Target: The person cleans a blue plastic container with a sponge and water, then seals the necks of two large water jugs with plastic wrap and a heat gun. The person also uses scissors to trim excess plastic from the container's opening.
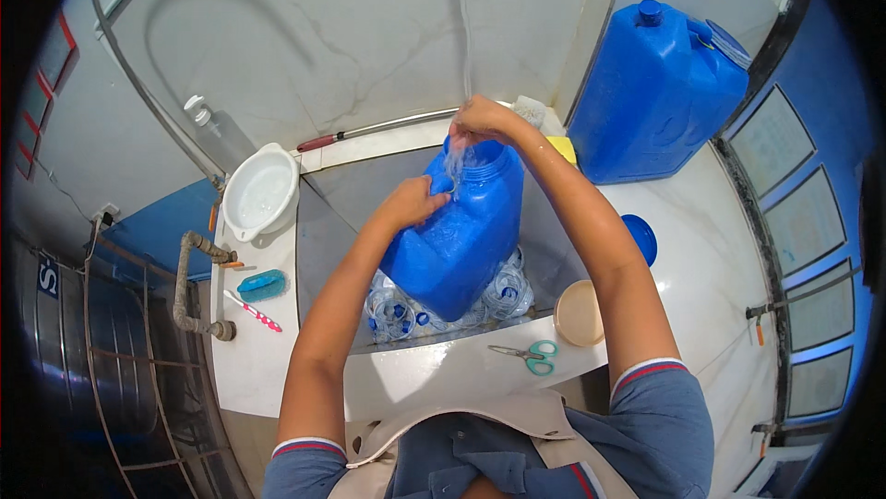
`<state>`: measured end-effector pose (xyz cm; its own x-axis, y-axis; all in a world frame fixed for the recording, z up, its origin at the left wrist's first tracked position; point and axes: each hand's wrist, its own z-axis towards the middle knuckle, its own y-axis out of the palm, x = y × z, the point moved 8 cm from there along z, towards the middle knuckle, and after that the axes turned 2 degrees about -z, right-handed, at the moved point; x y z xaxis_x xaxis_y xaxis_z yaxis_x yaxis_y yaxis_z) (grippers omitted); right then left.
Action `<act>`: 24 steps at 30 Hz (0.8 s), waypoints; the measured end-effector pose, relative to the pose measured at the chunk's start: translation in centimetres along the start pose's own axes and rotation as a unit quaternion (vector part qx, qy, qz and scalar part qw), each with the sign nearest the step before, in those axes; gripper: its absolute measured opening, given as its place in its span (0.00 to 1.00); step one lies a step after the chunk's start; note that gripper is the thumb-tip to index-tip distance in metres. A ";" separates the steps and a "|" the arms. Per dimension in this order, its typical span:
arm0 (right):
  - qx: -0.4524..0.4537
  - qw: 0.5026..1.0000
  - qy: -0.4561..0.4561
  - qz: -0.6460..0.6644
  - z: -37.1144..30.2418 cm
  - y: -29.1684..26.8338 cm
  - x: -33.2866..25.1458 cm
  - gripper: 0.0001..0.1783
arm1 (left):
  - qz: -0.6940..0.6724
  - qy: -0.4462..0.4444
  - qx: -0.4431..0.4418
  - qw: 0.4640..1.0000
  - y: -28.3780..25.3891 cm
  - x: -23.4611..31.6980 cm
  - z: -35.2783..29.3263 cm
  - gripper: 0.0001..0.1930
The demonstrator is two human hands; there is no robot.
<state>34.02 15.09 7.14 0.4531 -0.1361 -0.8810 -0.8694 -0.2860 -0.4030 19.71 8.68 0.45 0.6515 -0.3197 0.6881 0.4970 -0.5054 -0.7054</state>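
A blue plastic jerrycan (457, 240), its wide mouth open at the top, stands tilted in the sink near the desk's front edge, its base resting on clear plastic bottles (397, 310) with blue caps.

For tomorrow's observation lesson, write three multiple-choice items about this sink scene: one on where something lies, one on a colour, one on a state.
1. Where do the scissors lie?
A. On the front ledge of the sink
B. Inside the white basin
C. On top of the big canister

2. What colour is the jug held over the sink?
A. White
B. Blue
C. Green

3. What is the state of the jug's mouth?
A. Closed with a cap
B. Open, with water running at it
C. Covered by a cloth

Answers:
1 A: the scissors rest on the white ledge nearest the person, beside a round beige lid.
2 B: the jug is blue.
3 B: the right hand is at the open top where water splashes, while the left hand steadies the jug's side.
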 end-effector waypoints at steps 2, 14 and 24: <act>0.023 0.993 0.023 0.114 -0.4 -0.1 -0.1 0.10 | -0.082 -0.047 0.040 0.995 -0.2 -0.1 -1.6 0.24; 0.204 0.786 -0.300 -0.501 -8.3 6.8 2.0 0.35 | -0.240 -0.010 0.161 0.957 0.7 -1.1 -5.3 0.20; 0.351 0.741 -0.376 -0.431 -9.8 6.8 -8.6 0.34 | -0.565 -0.323 0.279 0.706 4.5 -27.2 -21.1 0.25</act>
<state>26.11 5.03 14.41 0.8919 0.4522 -0.0046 -0.3286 0.6412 -0.6935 -7.86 -1.79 -17.79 -0.3055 0.5583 0.7714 0.9401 0.3057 0.1511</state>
